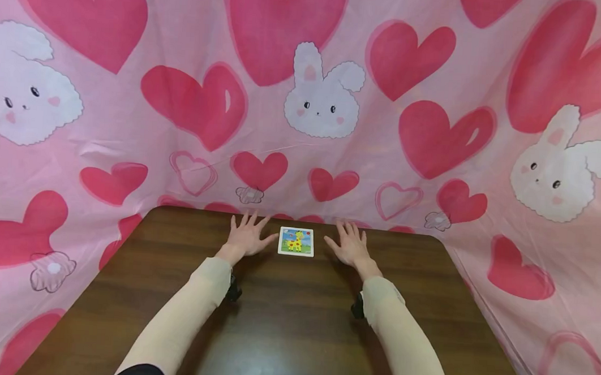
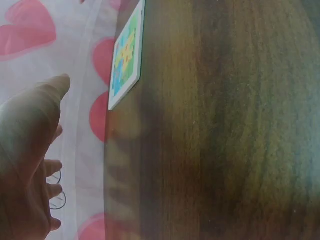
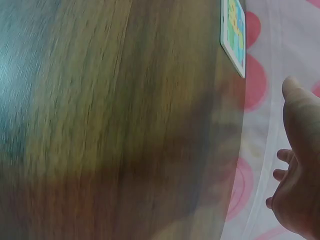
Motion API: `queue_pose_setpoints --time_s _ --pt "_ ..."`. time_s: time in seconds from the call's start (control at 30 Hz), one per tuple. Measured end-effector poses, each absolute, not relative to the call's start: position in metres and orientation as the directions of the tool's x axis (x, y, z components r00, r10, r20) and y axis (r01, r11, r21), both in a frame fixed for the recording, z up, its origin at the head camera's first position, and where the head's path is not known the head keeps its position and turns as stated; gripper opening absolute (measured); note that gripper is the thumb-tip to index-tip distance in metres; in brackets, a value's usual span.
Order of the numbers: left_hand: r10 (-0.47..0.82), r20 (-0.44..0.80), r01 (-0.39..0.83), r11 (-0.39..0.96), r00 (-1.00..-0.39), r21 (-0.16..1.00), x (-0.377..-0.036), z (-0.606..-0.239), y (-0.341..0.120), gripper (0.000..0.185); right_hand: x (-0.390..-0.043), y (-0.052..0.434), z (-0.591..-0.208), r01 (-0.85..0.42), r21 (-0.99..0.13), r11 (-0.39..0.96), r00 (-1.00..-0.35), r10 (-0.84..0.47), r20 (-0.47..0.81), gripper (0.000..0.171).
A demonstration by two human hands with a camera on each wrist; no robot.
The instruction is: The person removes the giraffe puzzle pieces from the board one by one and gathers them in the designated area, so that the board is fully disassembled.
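A small square picture puzzle [image 1: 296,241] with a white frame and a yellow giraffe on it lies flat near the table's far edge. To its left is my left hand [image 1: 247,238], fingers spread and thumb pointing toward the frame without touching it. My right hand [image 1: 349,245] is spread in the same way on the other side, also apart from it. Both hands are bare and hold nothing. In the left wrist view the puzzle [image 2: 126,56] shows at a slant beyond the thumb; the right wrist view catches only part of the puzzle [image 3: 234,31].
The dark brown wooden table [image 1: 293,334] spreads under both forearms. A pink cloth [image 1: 322,154] printed with hearts and rabbits hangs behind the far edge and along both sides. Each wrist carries a small black device.
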State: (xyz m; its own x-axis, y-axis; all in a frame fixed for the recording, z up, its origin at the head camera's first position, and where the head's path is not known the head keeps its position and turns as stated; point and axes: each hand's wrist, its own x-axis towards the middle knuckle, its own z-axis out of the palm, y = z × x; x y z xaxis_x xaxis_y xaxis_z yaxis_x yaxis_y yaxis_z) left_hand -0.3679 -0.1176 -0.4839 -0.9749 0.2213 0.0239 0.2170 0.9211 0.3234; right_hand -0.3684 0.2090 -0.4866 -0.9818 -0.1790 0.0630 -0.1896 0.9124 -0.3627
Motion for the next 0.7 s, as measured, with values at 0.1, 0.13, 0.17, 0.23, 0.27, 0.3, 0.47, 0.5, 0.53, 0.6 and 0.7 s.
queue_pose_setpoints --time_s 0.1,0.13,0.17,0.23,0.27,0.3,0.47,0.5,0.53,0.6,0.7 --pt "0.224 0.014 0.217 0.925 -0.974 0.311 -0.369 -0.485 -0.113 0.082 -0.369 0.203 -0.489 -0.183 -0.354 0.917 -0.983 -0.182 0.038 0.079" --pt "0.225 0.006 0.216 0.927 -0.974 0.307 -0.37 -0.486 -0.111 0.082 -0.369 0.2 -0.49 -0.18 -0.355 0.917 -0.983 -0.181 0.031 0.078" --pt "0.225 -0.004 0.213 0.929 -0.974 0.303 -0.371 -0.488 -0.109 0.083 -0.369 0.197 -0.491 -0.177 -0.354 0.919 -0.983 -0.18 0.023 0.078" --pt "0.222 -0.028 0.204 0.933 -0.975 0.295 -0.373 -0.49 -0.105 0.083 -0.37 0.193 -0.494 -0.169 -0.348 0.922 -0.984 -0.177 0.009 0.077" --pt "0.221 -0.037 0.2 0.934 -0.975 0.297 -0.374 -0.492 -0.103 0.083 -0.37 0.19 -0.495 -0.166 -0.347 0.923 -0.984 -0.177 0.001 0.077" --pt "0.219 -0.05 0.195 0.935 -0.974 0.295 -0.375 -0.493 -0.101 0.083 -0.37 0.188 -0.496 -0.165 -0.349 0.923 -0.984 -0.178 -0.007 0.077" --pt "0.218 -0.081 0.187 0.94 -0.973 0.285 -0.373 -0.5 -0.091 0.08 -0.369 0.175 -0.503 -0.173 -0.345 0.922 -0.979 -0.199 -0.039 0.076" --pt "0.22 -0.082 0.189 0.941 -0.972 0.282 -0.372 -0.501 -0.09 0.08 -0.369 0.172 -0.504 -0.176 -0.343 0.922 -0.978 -0.203 -0.042 0.075" --pt "0.223 -0.079 0.193 0.941 -0.972 0.279 -0.371 -0.502 -0.088 0.079 -0.368 0.17 -0.505 -0.179 -0.341 0.923 -0.978 -0.205 -0.044 0.075" --pt "0.233 -0.079 0.203 0.938 -0.969 0.28 -0.369 -0.504 -0.086 0.078 -0.366 0.167 -0.507 -0.177 -0.339 0.924 -0.977 -0.206 -0.051 0.075" --pt "0.249 -0.077 0.218 0.933 -0.965 0.286 -0.366 -0.507 -0.084 0.076 -0.362 0.165 -0.509 -0.176 -0.339 0.924 -0.977 -0.207 -0.056 0.075"
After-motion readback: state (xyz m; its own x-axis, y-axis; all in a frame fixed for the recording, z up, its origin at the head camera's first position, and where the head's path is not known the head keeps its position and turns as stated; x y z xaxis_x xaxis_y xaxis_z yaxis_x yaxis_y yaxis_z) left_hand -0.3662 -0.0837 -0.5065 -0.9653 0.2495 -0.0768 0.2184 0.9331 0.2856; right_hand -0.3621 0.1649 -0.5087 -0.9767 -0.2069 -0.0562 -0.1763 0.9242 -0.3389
